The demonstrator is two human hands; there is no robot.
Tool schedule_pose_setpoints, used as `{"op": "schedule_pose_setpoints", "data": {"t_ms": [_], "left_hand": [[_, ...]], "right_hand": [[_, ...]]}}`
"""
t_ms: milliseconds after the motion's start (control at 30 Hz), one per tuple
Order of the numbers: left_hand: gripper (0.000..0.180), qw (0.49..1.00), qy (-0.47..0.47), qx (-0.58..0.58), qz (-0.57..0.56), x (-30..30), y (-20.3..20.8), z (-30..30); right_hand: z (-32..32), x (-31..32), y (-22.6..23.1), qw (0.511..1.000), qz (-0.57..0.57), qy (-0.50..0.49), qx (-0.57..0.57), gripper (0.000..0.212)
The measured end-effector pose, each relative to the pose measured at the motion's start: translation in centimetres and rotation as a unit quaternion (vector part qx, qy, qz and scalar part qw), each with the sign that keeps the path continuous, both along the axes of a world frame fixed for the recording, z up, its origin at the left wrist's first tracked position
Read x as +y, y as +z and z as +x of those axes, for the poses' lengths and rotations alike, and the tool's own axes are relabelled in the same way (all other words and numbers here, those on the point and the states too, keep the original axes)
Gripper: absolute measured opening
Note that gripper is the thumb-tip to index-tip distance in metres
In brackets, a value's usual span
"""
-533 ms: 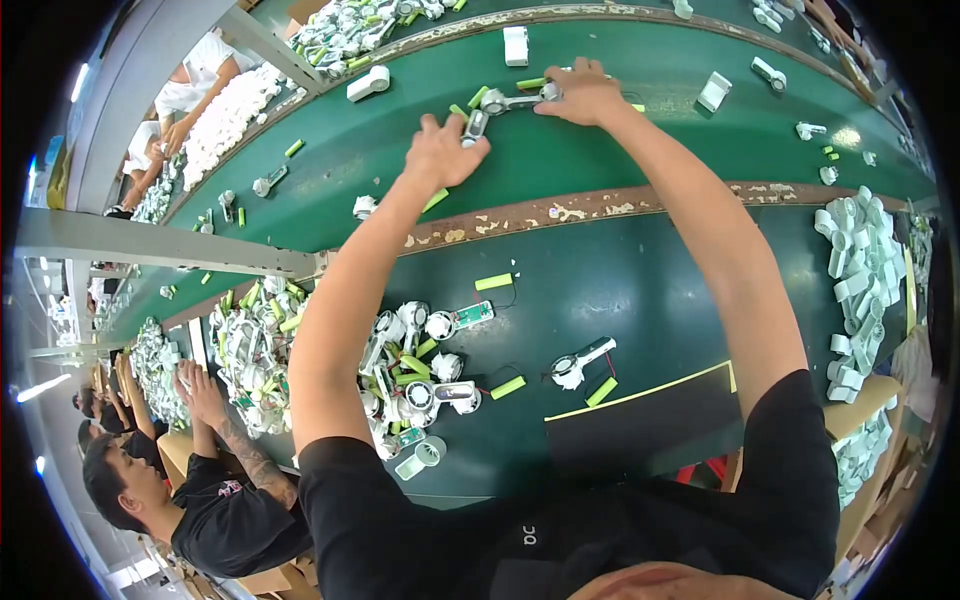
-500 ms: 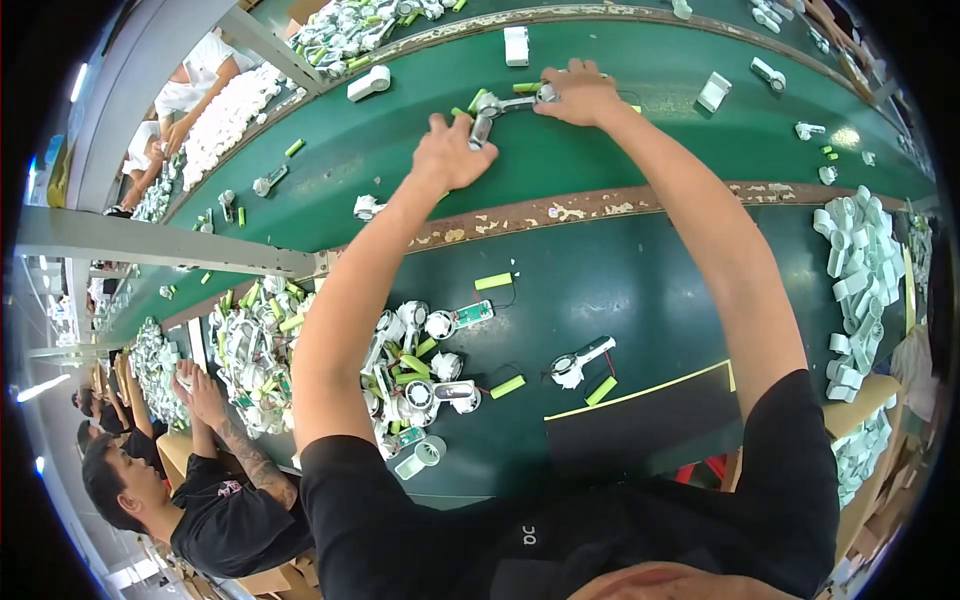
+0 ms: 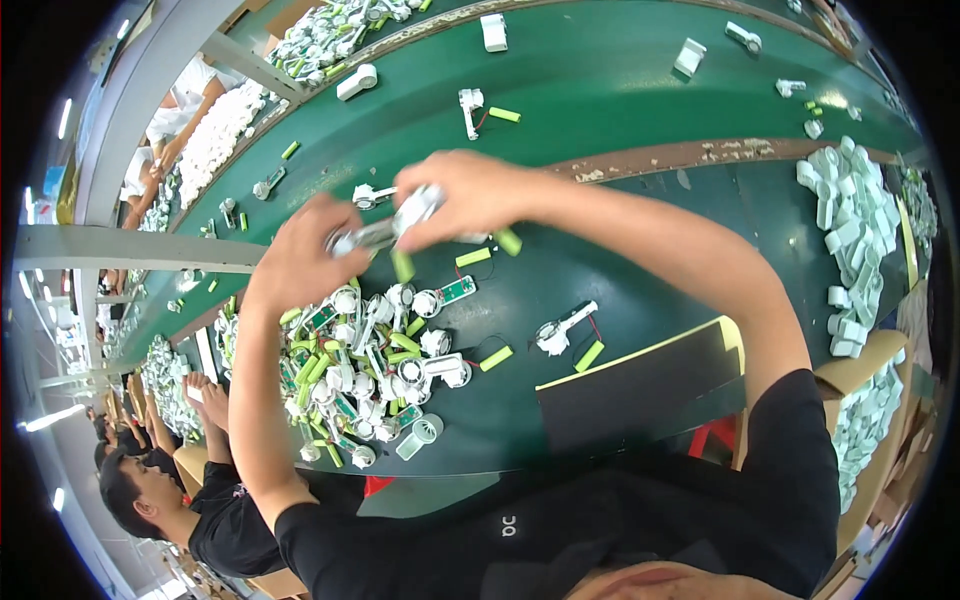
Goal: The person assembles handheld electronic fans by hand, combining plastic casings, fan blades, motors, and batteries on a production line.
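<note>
Above the near worktable, my left hand (image 3: 305, 252) is closed round a grey-and-white fan assembly (image 3: 375, 236), blurred by motion. My right hand (image 3: 462, 195), beside it, grips a white fan assembly (image 3: 420, 206). Green battery cells (image 3: 402, 265) dangle beneath the hands; which assembly each hangs from I cannot tell. Just below my left hand lies a heap of fan assemblies (image 3: 345, 385) with round white heads, green circuit boards and battery cells. One single fan assembly (image 3: 560, 332) rests apart, wired to a green cell (image 3: 589, 356).
Beyond a worn ledge (image 3: 680, 155) runs a green conveyor belt (image 3: 600, 95) carrying scattered parts and a fan assembly (image 3: 470, 112). Pale green housings (image 3: 850, 230) are piled at right, above a filled carton (image 3: 865, 350). A black mat (image 3: 640, 385) lies in front. A co-worker (image 3: 180, 500) sits at left.
Both hands have come back from the belt toward me and to the left, bringing fan assemblies over the heap. The view has shifted slightly.
</note>
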State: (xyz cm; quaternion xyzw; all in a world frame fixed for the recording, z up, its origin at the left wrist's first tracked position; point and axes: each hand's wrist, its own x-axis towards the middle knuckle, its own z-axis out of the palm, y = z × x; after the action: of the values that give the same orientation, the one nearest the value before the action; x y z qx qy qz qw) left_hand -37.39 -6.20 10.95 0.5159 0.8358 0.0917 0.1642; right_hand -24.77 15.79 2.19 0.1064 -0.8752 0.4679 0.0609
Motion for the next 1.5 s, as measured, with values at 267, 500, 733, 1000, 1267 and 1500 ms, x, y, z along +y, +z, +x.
{"op": "schedule_pose_setpoints", "data": {"t_ms": [267, 500, 733, 1000, 1267, 1500], "left_hand": [[0.037, 0.973, 0.073, 0.124, -0.181, -9.2, -0.7, 0.6], [0.048, 0.977, 0.058, 0.132, -0.158, -8.0, 1.9, 0.5], [0.050, 0.985, -0.033, 0.167, -0.038, 4.4, -9.3, -5.0], [0.037, 0.969, -0.068, 0.235, -0.038, 3.3, -11.3, -6.2], [0.024, 0.958, 0.036, 0.270, 0.084, -12.3, -0.5, 2.8], [0.023, 0.925, 0.098, 0.308, 0.198, -20.1, -4.3, 10.8]], "right_hand": [[-0.2, -15.2, -2.6, 0.999, -0.022, 0.009, -0.025, 0.058], [-5.4, -1.4, -3.5, 0.944, 0.240, -0.202, 0.106, 0.048], [-8.3, 11.5, -8.8, 0.854, 0.405, -0.307, -0.113, 0.044], [-4.6, 10.8, -7.8, 0.858, 0.414, -0.271, -0.141, 0.037], [0.8, 11.3, -4.7, 0.905, 0.287, -0.291, 0.118, 0.025], [10.9, 4.3, 3.7, 0.955, -0.045, -0.278, 0.090, 0.028]]}}
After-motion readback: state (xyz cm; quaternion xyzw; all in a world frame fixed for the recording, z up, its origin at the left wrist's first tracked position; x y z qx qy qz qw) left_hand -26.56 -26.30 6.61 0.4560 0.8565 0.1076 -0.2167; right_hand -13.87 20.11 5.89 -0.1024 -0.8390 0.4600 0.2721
